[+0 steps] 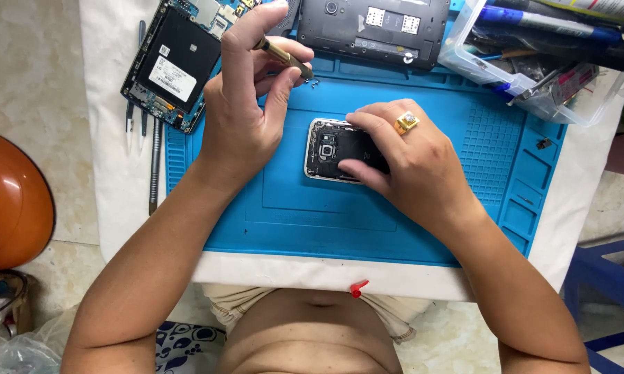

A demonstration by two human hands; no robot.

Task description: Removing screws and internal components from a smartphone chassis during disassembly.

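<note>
The left hand pinches a brass-handled screwdriver between thumb and fingers, its tip over tiny screws on the blue mat. The right hand, wearing a gold ring, presses its fingers on an opened phone lying mid-mat. Other opened devices lie along the surface's far edge, with a clear tool box at right.
</note>
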